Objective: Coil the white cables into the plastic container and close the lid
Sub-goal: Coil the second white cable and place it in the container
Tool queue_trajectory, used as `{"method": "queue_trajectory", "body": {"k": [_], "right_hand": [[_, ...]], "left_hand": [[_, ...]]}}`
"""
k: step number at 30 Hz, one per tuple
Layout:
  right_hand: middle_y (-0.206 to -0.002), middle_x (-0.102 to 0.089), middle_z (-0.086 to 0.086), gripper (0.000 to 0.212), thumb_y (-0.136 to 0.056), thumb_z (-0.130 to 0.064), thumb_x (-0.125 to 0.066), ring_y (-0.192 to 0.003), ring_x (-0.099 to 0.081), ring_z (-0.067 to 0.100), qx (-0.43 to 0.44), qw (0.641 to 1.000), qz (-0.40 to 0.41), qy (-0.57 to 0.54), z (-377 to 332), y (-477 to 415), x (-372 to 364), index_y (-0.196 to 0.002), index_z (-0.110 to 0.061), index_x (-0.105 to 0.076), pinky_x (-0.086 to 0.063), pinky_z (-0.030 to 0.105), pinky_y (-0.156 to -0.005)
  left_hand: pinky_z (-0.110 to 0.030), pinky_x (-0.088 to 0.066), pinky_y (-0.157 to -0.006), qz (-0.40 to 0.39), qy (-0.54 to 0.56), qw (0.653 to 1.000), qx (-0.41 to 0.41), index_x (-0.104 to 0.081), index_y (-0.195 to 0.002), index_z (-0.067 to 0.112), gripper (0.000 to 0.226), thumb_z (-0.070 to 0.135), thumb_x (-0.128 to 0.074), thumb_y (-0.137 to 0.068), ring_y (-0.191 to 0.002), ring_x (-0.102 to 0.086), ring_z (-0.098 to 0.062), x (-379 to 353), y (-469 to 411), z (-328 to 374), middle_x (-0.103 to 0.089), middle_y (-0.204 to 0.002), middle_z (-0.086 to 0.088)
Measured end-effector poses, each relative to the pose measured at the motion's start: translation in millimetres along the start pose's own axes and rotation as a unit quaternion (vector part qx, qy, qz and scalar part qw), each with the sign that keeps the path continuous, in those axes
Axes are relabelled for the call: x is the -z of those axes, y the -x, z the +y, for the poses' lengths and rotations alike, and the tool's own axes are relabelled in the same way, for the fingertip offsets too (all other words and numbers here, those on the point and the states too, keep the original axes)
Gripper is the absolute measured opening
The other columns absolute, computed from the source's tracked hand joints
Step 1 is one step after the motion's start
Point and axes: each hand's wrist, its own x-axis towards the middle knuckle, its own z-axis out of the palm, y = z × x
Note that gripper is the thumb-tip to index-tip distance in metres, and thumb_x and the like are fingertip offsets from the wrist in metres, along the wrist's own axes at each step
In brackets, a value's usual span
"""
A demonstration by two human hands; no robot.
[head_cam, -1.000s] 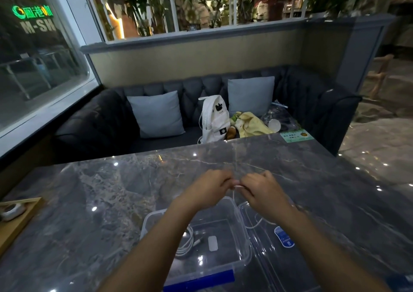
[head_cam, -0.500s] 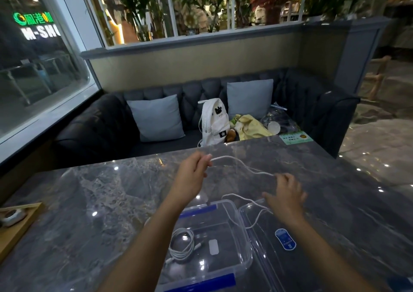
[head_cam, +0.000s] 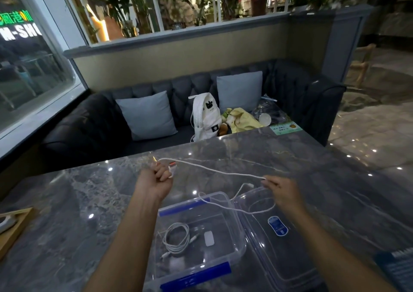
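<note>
A clear plastic container [head_cam: 239, 222] with blue clips stands on the marble table, near me. One coiled white cable [head_cam: 176, 239] lies inside it. The clear lid [head_cam: 288, 260] lies flat to the container's right. A second white cable [head_cam: 214, 170] is stretched in the air between my hands. My left hand [head_cam: 156, 180] grips its plug end above the container's far left corner. My right hand [head_cam: 282, 191] pinches the cable over the lid, and the slack loops down across the container rim and lid.
The grey marble table [head_cam: 89, 193] runs left and far. A wooden tray [head_cam: 15, 227] sits at the left edge. A dark sofa behind holds a white backpack [head_cam: 206, 117], cushions and a yellow cloth. A blue-labelled object [head_cam: 397, 267] lies at the lower right.
My hands were together over the container one second ago. They have pulled apart, left hand moving left and away, right hand moving right, drawing the white cable out straight between them.
</note>
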Motion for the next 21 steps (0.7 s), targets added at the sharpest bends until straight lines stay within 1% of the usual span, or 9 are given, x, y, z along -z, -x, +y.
{"method": "queue_trajectory", "body": {"k": [2,4,7,11,14,16,17,18,21], "right_hand": [[-0.103,-0.070,0.010,0.027,-0.079,-0.019,-0.068,-0.097,-0.063,0.026,-0.027,0.987,-0.089,0.132,-5,-3,5,-0.105,-0.013,-0.069,-0.048,0.041,-0.089],[-0.133,-0.052,0.008,0.055,-0.076,-0.032,-0.071,-0.125,-0.044,0.027,-0.023,0.952,-0.155,0.261,-16,-8,7,-0.126,-0.019,-0.053,-0.031,0.046,-0.107],[-0.144,-0.039,0.004,0.066,-0.076,-0.039,-0.070,-0.133,-0.034,0.023,0.067,0.971,-0.187,0.132,-54,-4,3,-0.134,-0.026,-0.042,-0.029,0.043,-0.108],[-0.135,-0.048,-0.008,0.060,-0.079,-0.028,-0.069,-0.123,-0.044,0.006,0.163,0.953,-0.254,-0.038,-100,10,-11,-0.133,-0.031,-0.043,-0.035,0.013,-0.085],[-0.124,-0.056,-0.008,0.054,-0.083,-0.023,-0.065,-0.113,-0.051,0.001,0.176,0.927,-0.326,-0.049,-119,17,-22,-0.132,-0.029,-0.045,-0.039,0.015,-0.085],[-0.089,-0.064,-0.008,0.024,-0.087,-0.018,-0.060,-0.081,-0.058,-0.003,0.185,0.920,-0.341,-0.060,-124,19,-29,-0.110,-0.018,-0.063,-0.043,0.016,-0.073],[-0.072,-0.061,-0.007,0.010,-0.088,-0.016,-0.058,-0.066,-0.055,-0.002,0.196,0.922,-0.327,-0.062,-127,19,-31,-0.093,-0.012,-0.067,-0.042,0.017,-0.066],[-0.063,-0.057,-0.006,0.015,-0.089,-0.016,-0.057,-0.056,-0.051,-0.001,0.206,0.928,-0.302,-0.066,-126,17,-33,-0.081,-0.007,-0.066,-0.041,0.016,-0.060],[-0.054,-0.052,-0.005,0.016,-0.089,-0.014,-0.057,-0.045,-0.047,0.000,0.176,0.946,-0.235,-0.136,-123,11,-34,-0.080,-0.005,-0.067,-0.041,0.012,-0.048]], "left_hand": [[-0.014,-0.016,-0.029,-0.037,-0.071,0.995,0.051,-0.039,-0.063,0.014,0.036,0.011,-0.026,-0.097,-0.025,-0.026,-0.004,5,4,-4,-0.035,-0.039,0.007],[-0.015,-0.017,-0.030,-0.084,-0.165,0.979,0.086,-0.042,-0.066,0.014,0.032,0.016,-0.030,-0.096,-0.027,-0.028,-0.003,5,10,-13,-0.037,-0.040,0.008],[-0.015,-0.018,-0.030,-0.148,-0.272,0.944,0.115,-0.047,-0.069,0.014,0.022,0.023,-0.043,-0.088,-0.028,-0.027,-0.002,-3,17,-23,-0.035,-0.039,0.009],[-0.014,-0.016,-0.030,-0.210,-0.376,0.893,0.133,-0.055,-0.071,0.013,0.025,0.035,-0.051,-0.082,-0.028,-0.024,0.000,-13,27,-31,-0.030,-0.037,0.011],[-0.013,-0.017,-0.031,-0.260,-0.379,0.879,0.130,-0.060,-0.070,0.015,0.025,0.034,-0.051,-0.084,-0.030,-0.022,0.001,-17,34,-25,-0.029,-0.038,0.012],[-0.014,-0.018,-0.032,-0.288,-0.347,0.884,0.126,-0.061,-0.069,0.015,0.026,0.033,-0.053,-0.085,-0.032,-0.017,-0.002,-17,40,-17,-0.026,-0.039,0.011],[-0.014,-0.019,-0.032,-0.298,-0.326,0.888,0.129,-0.061,-0.069,0.015,0.024,0.033,-0.058,-0.083,-0.034,-0.015,-0.003,-17,43,-11,-0.022,-0.042,0.010],[-0.014,-0.020,-0.032,-0.307,-0.303,0.892,0.134,-0.060,-0.069,0.014,0.021,0.032,-0.066,-0.080,-0.035,-0.014,-0.004,-17,46,-6,-0.020,-0.044,0.009],[-0.016,-0.018,-0.032,-0.327,-0.272,0.893,0.150,-0.057,-0.067,0.015,0.025,0.029,-0.077,-0.071,-0.035,-0.014,-0.005,-13,52,9,-0.020,-0.047,0.009]]}}
